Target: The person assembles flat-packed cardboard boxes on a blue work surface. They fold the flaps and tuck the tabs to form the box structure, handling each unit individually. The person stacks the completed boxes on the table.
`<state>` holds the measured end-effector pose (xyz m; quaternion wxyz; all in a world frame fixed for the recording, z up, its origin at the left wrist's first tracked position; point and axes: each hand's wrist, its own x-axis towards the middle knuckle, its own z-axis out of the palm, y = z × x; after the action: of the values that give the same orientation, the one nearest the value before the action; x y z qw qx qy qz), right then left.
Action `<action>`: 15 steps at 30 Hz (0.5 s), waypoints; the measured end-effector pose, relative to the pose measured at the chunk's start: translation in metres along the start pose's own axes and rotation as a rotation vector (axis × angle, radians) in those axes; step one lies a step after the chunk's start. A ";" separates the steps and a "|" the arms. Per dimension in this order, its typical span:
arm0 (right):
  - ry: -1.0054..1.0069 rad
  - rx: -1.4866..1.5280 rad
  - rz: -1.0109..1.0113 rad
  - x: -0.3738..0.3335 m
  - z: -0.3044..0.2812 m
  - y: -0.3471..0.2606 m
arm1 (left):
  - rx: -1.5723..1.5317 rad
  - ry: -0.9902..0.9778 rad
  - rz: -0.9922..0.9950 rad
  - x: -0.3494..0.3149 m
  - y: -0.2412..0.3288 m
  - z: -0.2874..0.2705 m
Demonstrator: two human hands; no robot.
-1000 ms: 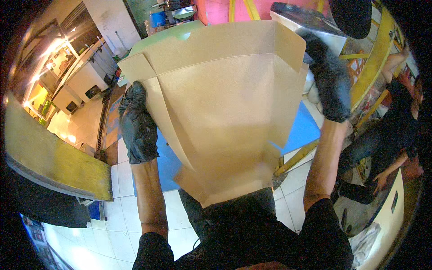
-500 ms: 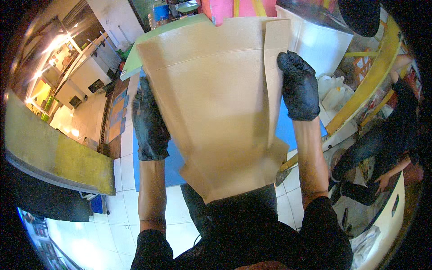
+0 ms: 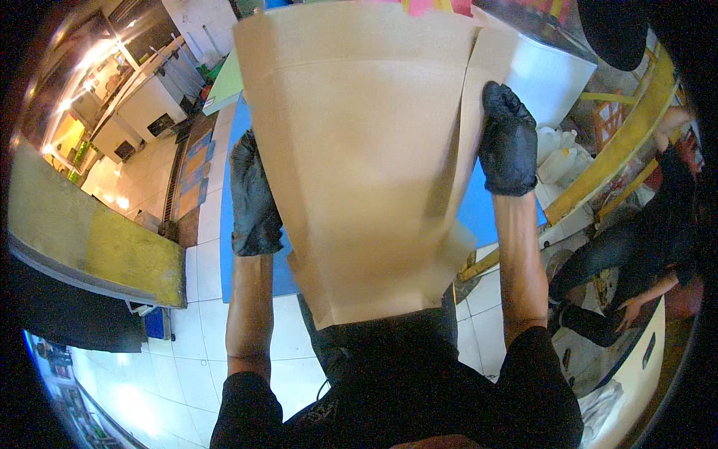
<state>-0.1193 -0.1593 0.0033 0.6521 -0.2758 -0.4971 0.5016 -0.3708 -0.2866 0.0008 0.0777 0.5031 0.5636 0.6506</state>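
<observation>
- Down under everything: white tiled floor (image 3: 179, 374), bright with glare at the lower left.
- Next up, the blue tabletop (image 3: 479, 217), mostly covered, poking out past both sides of the cardboard.
- Off beyond its right edge, another person (image 3: 628, 239) in dark clothes, bent over, one forearm bare.
- Main thing: a plain brown cardboard box blank (image 3: 366, 172), creased and partly folded, tilted over the middle of the tabletop, its lower end reaching past the near edge. Right flap is bent up.
- Some whitish plastic jugs (image 3: 559, 161) past the tabletop's right edge.
- Left hand (image 3: 256, 198), black glove, against the blank's left side. Fingertips are hidden, so can't tell how far they're curled.
- Right hand (image 3: 508, 142), same glove, fingers curled in, gripping the right flap's edge.
</observation>
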 end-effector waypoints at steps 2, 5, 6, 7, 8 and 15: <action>0.008 0.045 -0.043 0.004 0.003 -0.004 | 0.079 -0.095 0.030 -0.002 0.003 -0.005; 0.034 0.142 -0.017 0.011 0.009 0.000 | 0.119 -0.242 -0.034 0.003 -0.003 -0.015; 0.045 0.180 0.007 0.012 0.010 0.003 | -0.097 -0.270 -0.164 0.002 -0.004 -0.016; -0.039 -0.131 -0.181 0.012 0.006 0.006 | -0.074 -0.200 -0.159 0.003 -0.006 -0.016; -0.125 -0.442 -0.368 0.013 -0.001 0.010 | -0.050 -0.130 -0.155 0.005 -0.010 -0.015; -0.368 0.094 0.219 -0.018 -0.009 0.030 | -0.181 -0.018 -0.165 0.017 -0.030 -0.020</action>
<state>-0.1225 -0.1644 -0.0325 0.5043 -0.2014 -0.5509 0.6338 -0.4084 -0.2780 -0.0110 0.1811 0.4518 0.5411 0.6858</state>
